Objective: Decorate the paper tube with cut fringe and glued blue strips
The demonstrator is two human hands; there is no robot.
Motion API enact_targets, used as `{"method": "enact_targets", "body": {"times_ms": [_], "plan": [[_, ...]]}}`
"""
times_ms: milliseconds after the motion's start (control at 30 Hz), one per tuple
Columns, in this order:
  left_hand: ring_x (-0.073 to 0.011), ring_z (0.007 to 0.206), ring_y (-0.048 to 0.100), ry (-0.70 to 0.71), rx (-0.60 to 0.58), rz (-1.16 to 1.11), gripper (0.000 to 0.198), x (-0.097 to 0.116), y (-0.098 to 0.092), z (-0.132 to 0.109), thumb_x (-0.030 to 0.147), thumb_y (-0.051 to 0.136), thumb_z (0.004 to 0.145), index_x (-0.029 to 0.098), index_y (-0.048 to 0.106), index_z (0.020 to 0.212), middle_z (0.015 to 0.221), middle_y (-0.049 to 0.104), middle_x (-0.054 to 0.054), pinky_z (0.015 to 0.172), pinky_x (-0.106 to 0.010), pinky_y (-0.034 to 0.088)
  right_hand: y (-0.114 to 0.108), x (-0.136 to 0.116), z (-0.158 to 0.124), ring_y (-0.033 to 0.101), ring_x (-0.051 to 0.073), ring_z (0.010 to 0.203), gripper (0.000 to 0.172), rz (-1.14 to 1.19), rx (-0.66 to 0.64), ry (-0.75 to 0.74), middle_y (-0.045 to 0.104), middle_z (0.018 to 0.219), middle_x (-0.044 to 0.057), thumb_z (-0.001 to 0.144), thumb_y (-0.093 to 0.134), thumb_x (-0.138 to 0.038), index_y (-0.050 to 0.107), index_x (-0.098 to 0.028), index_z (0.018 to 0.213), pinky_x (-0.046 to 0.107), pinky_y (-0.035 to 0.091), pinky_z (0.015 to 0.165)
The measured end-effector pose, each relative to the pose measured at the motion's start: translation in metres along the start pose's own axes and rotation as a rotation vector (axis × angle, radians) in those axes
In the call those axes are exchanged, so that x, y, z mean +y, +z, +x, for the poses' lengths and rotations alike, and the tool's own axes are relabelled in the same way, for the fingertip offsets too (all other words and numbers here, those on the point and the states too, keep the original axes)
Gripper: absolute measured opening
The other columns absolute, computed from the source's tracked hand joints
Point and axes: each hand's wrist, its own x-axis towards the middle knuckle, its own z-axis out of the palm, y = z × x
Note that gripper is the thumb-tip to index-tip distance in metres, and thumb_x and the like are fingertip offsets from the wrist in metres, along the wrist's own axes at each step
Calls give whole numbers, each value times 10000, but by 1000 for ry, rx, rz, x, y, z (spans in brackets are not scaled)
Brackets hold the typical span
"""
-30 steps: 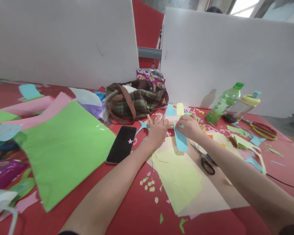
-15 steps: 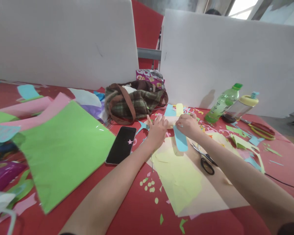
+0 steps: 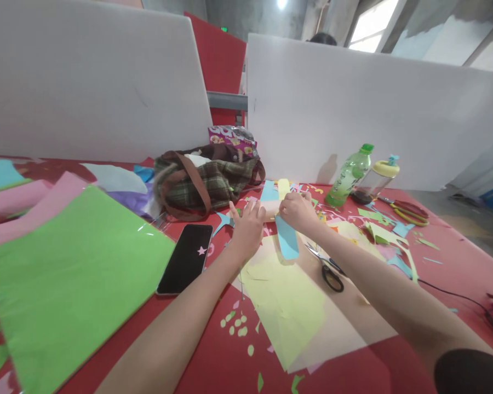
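My left hand (image 3: 247, 230) rests with spread fingers on the left end of a pale pink paper strip (image 3: 271, 209). My right hand (image 3: 298, 212) has its fingers curled and pressed together where the paper strips cross, hiding the exact grip. From under it a light blue paper strip (image 3: 288, 242) with rounded corners reaches toward me. A yellow strip end (image 3: 284, 187) and a blue piece (image 3: 268, 191) show beyond the hands. Below lie yellow paper sheets (image 3: 285, 306). Black-handled scissors (image 3: 328, 273) lie open beneath my right forearm.
A phone (image 3: 185, 258) and a large green sheet (image 3: 78, 279) lie left. A plaid bag (image 3: 222, 183) stands behind. A green bottle (image 3: 349, 178), a yellow-lidded cup (image 3: 376, 183) and red-and-yellow-handled scissors (image 3: 408, 212) are at the right. Paper scraps (image 3: 236, 325) litter the red table.
The camera view has swung right and tilted up slightly, so everything sits farther left in the picture. Both hands keep nearly the same pose at the strips.
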Motion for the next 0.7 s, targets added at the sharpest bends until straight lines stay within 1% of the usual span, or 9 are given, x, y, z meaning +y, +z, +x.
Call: {"method": "enact_targets", "body": {"times_ms": [100, 167, 267, 300, 367, 433, 533, 633, 700], "plan": [[-267, 1166, 307, -6, 4, -3, 365, -1, 2, 0, 69, 332, 726, 147, 431, 1069, 1238, 405, -126, 919, -625, -38, -13, 9, 0, 491, 220, 855, 137, 16, 83, 50, 568, 818, 68, 716, 478, -203, 602, -168, 763, 382, 270, 770], [-264, 1169, 305, -11, 8, -4, 363, -1, 4, 1, 84, 324, 739, 151, 430, 1081, 1241, 405, -122, 919, -624, -42, -29, 27, 2, 424, 268, 973, 238, 13, 183, 140, 515, 969, 118, 728, 458, -236, 545, -149, 932, 422, 250, 799], [-264, 1165, 312, -16, -1, -6, 365, -1, 5, 2, 93, 316, 746, 145, 432, 1089, 1243, 406, -122, 911, -632, -40, -53, 71, 9, 241, 324, 1138, 554, 50, 546, 491, 337, 1185, 159, 663, 528, -302, 341, -151, 1162, 501, 173, 874], [-265, 1164, 313, -18, -6, -5, 369, -1, 6, 2, 91, 316, 744, 141, 433, 1090, 1245, 405, -122, 909, -635, -38, -59, 87, 11, 183, 323, 1172, 691, 97, 612, 595, 276, 1235, 159, 621, 568, -323, 253, -153, 1212, 508, 137, 905], [-269, 1161, 314, -20, -16, -1, 374, -1, 5, 3, 91, 315, 741, 136, 434, 1093, 1245, 407, -120, 904, -639, -36, -62, 118, 16, 79, 324, 1213, 941, 227, 626, 797, 168, 1305, 170, 516, 654, -348, 113, -138, 1257, 499, 84, 948], [-271, 1164, 308, -16, -20, 6, 379, -1, 4, 2, 98, 310, 745, 137, 429, 1103, 1251, 400, -118, 903, -638, -36, -57, 142, 17, 111, 337, 1210, 993, 294, 587, 859, 173, 1310, 196, 483, 683, -343, 105, -114, 1257, 509, 129, 946], [-267, 1175, 289, -6, -20, 25, 384, -1, 4, 2, 111, 306, 750, 133, 421, 1116, 1269, 375, -122, 905, -632, -46, -38, 162, 14, 295, 298, 1150, 926, 380, 532, 891, 292, 1265, 184, 526, 677, -347, 152, -114, 1253, 452, 282, 907], [-265, 1179, 281, -14, -40, 34, 392, -1, 3, 3, 118, 319, 743, 132, 423, 1120, 1274, 367, -120, 909, -621, -72, -25, 171, 9, 472, 216, 995, 546, 414, 530, 900, 447, 1147, 117, 736, 528, -330, 319, -122, 1196, 403, 386, 829], [-263, 1183, 276, -25, -53, 38, 398, 0, 3, 3, 123, 327, 738, 138, 426, 1124, 1274, 369, -113, 918, -606, -92, -27, 175, 8, 521, 179, 911, 329, 408, 562, 906, 491, 1091, 77, 813, 443, -281, 431, -140, 1110, 389, 428, 769]]}}
